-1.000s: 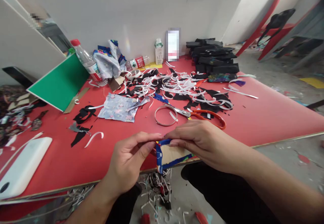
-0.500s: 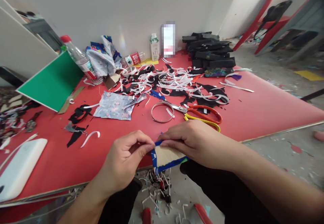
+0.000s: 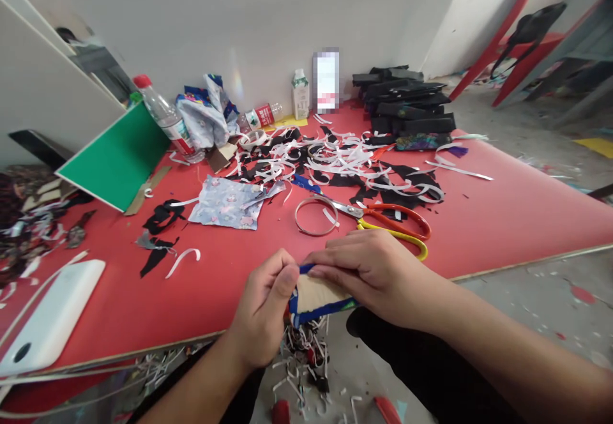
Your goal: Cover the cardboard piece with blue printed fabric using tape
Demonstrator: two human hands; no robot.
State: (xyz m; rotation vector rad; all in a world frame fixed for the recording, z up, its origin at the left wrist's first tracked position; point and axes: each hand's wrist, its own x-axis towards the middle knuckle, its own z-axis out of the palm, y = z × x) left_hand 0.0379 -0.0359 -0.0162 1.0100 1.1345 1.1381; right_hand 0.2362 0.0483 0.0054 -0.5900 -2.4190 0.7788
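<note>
Between my hands is a small tan board edged with folded blue patterned fabric (image 3: 323, 296), held just off the table's front edge. My left hand (image 3: 268, 306) grips its left end, thumb pressed on the near corner. My right hand (image 3: 378, 271) pinches the far edge and right part, its fingers covering that side. Just beyond them on the table lie scissors (image 3: 397, 219) with one red and one yellow handle, their blades pointing away to the left. A thin ring (image 3: 316, 215) rests by the blades. A pale blue patterned cloth piece (image 3: 227, 202) lies farther left.
White strips and black scraps (image 3: 335, 162) cover the back of the red table (image 3: 507, 213). Behind stand a stack of black pieces (image 3: 407, 101), a carton (image 3: 301, 95), a phone (image 3: 326, 82) and a bottle (image 3: 167, 121). A green board (image 3: 117, 156) leans left; a white device (image 3: 55, 315) lies near-left.
My left hand has shifted from a fingertip pinch at the far left corner to a fuller grip around the board's left end. The view has shifted slightly left.
</note>
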